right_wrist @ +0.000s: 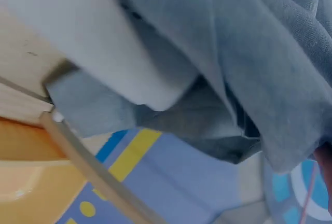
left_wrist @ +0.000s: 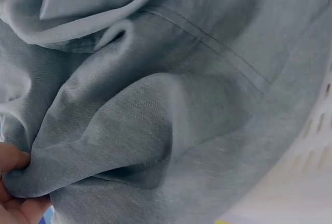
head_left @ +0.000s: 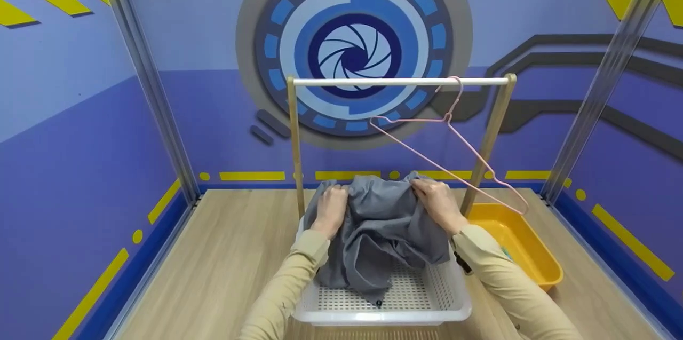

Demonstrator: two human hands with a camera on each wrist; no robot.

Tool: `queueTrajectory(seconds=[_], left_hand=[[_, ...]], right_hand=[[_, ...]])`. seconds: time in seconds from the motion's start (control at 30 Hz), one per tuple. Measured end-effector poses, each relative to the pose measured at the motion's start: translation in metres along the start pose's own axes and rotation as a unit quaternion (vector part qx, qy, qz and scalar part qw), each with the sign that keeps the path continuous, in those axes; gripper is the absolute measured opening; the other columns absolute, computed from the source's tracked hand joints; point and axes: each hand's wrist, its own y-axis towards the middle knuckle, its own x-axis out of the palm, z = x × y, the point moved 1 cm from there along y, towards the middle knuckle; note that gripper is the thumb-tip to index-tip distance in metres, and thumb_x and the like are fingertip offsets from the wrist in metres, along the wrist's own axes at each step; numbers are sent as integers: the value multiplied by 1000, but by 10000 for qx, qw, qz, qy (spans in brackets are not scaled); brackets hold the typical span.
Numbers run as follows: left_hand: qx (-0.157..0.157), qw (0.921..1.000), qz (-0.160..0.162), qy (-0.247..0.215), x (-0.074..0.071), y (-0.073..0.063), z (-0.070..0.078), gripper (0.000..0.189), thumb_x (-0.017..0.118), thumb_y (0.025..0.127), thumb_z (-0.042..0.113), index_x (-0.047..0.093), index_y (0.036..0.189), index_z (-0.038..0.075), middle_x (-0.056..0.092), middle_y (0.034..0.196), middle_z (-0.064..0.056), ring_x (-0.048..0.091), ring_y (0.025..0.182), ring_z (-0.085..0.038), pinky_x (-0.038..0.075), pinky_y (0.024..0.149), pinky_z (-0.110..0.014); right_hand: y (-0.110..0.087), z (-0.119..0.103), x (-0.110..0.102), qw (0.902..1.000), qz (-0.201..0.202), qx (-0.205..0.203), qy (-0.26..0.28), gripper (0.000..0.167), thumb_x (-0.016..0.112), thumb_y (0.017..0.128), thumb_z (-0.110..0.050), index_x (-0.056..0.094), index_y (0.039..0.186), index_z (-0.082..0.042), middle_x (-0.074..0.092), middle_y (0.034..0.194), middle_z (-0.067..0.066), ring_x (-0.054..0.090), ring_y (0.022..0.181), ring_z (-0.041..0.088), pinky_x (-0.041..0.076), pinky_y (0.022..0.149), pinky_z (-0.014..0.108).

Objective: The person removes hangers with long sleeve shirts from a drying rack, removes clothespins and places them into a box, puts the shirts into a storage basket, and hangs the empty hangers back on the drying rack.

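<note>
A crumpled grey garment [head_left: 381,222] hangs between both hands over a white perforated basket [head_left: 384,316], its lower folds dipping inside. My left hand [head_left: 332,206] grips its upper left part. In the left wrist view, the fingertips pinch a fold of the cloth [left_wrist: 119,130], and a double line of stitching runs across it. At the upper right corner of the garment, my right hand [head_left: 437,204] holds the fabric between thumb and fingers. Only a sliver of that hand [right_wrist: 324,169] shows in the right wrist view. Folds hide the garment's full shape.
Behind the basket stands a rack with wooden posts [head_left: 296,148] and a white rail [head_left: 363,82]. A pink hanger [head_left: 419,154] hangs from the rail's right side, just above the right hand. An orange-yellow tray [head_left: 549,270] sits at the right on the wooden table [head_left: 229,254].
</note>
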Motion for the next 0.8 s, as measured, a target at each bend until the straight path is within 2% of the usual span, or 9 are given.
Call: queueTrajectory(seconds=[0.23,0.6,0.8], left_hand=[[159,9986,334,-387,-11,6,5,5,59,79,-1,64,80,0,58,72,-11,57,66,-27,47,58,-36],[677,9895,850,-953,-39,16,19,12,62,78,-1,65,89,0,61,79,-10,59,74,-25,48,64,-33],[968,9835,866,-1261,-54,18,29,12,63,78,-1,64,90,2,62,84,-8,59,81,-22,46,71,-30]], right_hand=[[13,-16,-7,9986,321,-355,218,16,68,75,7,69,90,2,66,86,13,62,75,29,49,65,39],[24,-31,-15,9949,528,-285,816,17,69,73,9,70,89,2,66,86,12,63,79,28,49,70,37],[28,-38,-19,9914,600,-370,1104,20,69,72,11,70,89,1,67,87,10,63,80,25,48,71,35]])
